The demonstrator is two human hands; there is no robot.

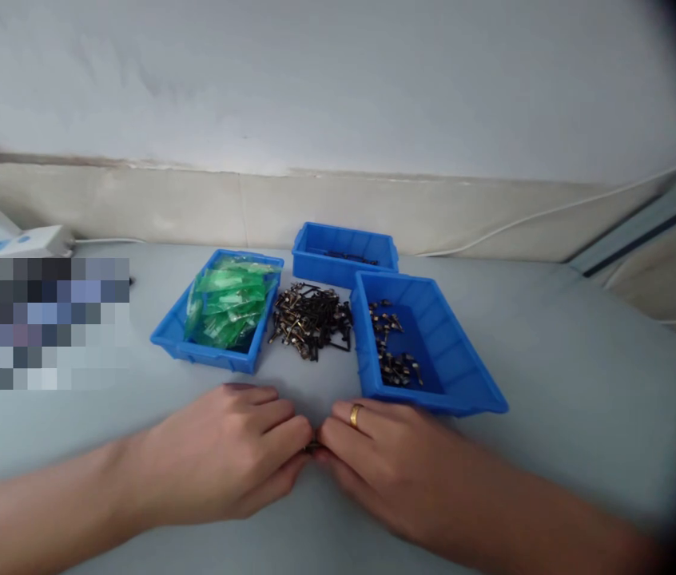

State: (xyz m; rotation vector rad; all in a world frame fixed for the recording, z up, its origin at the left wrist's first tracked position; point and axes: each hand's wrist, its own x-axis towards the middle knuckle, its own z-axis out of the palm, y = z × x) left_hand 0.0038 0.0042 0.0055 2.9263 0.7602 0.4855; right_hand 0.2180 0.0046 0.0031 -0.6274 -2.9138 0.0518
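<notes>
Bare forearms (62, 499) angle inward from both lower corners, left hand (233, 451) and right hand (383, 455) nearly meeting, fingers (290, 437) curled and pinched.

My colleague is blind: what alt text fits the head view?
Left hand and right hand pinch a small part above a grey table. Beyond, a pile of pieces lies between a blue left bin of green packets and a blue right bin of more pieces, with a blue rear bin behind.

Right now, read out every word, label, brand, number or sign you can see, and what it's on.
No text is readable.
White device: blue markings, too small and blurred to read.
Green packets and three blue bins: nothing legible.
Small part between left hand and right hand: nothing legible.
Pixelated patch at left: cannot tell.
</notes>
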